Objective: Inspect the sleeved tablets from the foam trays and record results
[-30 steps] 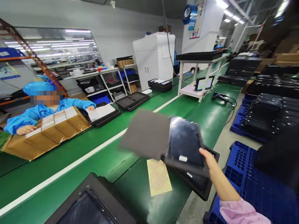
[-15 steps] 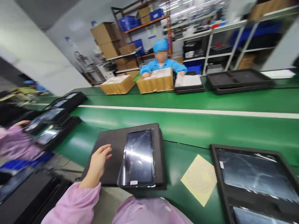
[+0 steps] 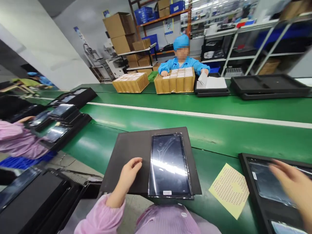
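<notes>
A dark, glossy tablet-like panel (image 3: 169, 162) in clear film lies on a flat black board (image 3: 136, 143), a small white label at its near end. My left hand (image 3: 129, 175) hovers at or rests on the board, left of the panel; its fingers are loosely bent, slightly apart, with nothing visible in them. On the right, my right hand (image 3: 292, 185) is smeared by motion above a black tray (image 3: 246, 172). Its fingers are stretched out and look empty. Under it in the tray lies another film-wrapped panel (image 3: 264, 182). Between board and tray lies a yellow sheet of small dots (image 3: 226, 187).
A green bench (image 3: 207, 139) runs across, with a white line. Beyond it, a co-worker in blue (image 3: 181, 61) handles white sheets near cartons (image 3: 174, 81); black trays (image 3: 270, 86) stand at right. At left, a co-worker's pink sleeve (image 3: 19, 139) reaches toward stacked panels (image 3: 63, 110).
My right hand has come into view over the right tray. My view has shifted, so the bench things sit further right. The left hand is nearer the panel, its fingers more bent.
</notes>
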Motion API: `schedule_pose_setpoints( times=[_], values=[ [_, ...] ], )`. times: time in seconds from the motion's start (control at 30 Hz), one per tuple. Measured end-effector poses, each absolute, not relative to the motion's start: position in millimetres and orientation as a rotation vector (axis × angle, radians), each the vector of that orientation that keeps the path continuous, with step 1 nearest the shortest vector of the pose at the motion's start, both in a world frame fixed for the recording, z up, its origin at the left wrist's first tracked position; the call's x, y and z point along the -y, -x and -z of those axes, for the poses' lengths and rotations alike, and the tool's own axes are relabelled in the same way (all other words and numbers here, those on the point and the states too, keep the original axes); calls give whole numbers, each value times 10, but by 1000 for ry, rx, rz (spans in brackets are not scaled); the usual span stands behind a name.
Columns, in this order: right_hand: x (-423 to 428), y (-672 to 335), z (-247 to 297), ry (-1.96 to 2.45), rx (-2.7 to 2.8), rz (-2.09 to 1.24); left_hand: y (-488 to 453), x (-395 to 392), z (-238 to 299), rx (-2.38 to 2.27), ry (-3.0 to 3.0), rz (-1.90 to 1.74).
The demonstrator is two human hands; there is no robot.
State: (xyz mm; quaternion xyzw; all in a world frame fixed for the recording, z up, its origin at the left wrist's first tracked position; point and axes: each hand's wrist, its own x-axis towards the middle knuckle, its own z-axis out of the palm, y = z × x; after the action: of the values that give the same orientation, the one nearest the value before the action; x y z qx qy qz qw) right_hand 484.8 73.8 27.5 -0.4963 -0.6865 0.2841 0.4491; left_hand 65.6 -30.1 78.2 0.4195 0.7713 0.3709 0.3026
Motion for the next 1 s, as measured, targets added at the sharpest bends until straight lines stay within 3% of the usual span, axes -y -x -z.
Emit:
schedule_pose_setpoints(
  times=[0.17,0.27,0.53,0.63,0.73,0.8,0.87,1.0],
  values=[
    [-842,-3928,-510,1420,1924,-431,-815,377,-497,-1704,-1984,-687],
    [-1215,-3319,-522,1537,2075,-382,-792,457,-383,-1549,-2212,-502],
    [-1397,-3048,-569,1518,2151,-334,-764,264,-353,-1634,-1868,-798],
    [-915,-3045,-814,1102,2378,-368,-783,159,-410,-1758,-1489,-916],
    [-318,-3163,-1096,327,2605,-782,-695,144,-490,-1608,-1507,-862],
    [-69,-3331,-1210,35,2390,-1083,-590,179,-547,-1391,-1652,-765],
    [10,-3526,-1204,240,2227,-1140,-489,220,-586,-1228,-1688,-717],
    [-14,-3758,-900,768,2388,-697,-419,219,-548,-1335,-1448,-793]
  ],
)
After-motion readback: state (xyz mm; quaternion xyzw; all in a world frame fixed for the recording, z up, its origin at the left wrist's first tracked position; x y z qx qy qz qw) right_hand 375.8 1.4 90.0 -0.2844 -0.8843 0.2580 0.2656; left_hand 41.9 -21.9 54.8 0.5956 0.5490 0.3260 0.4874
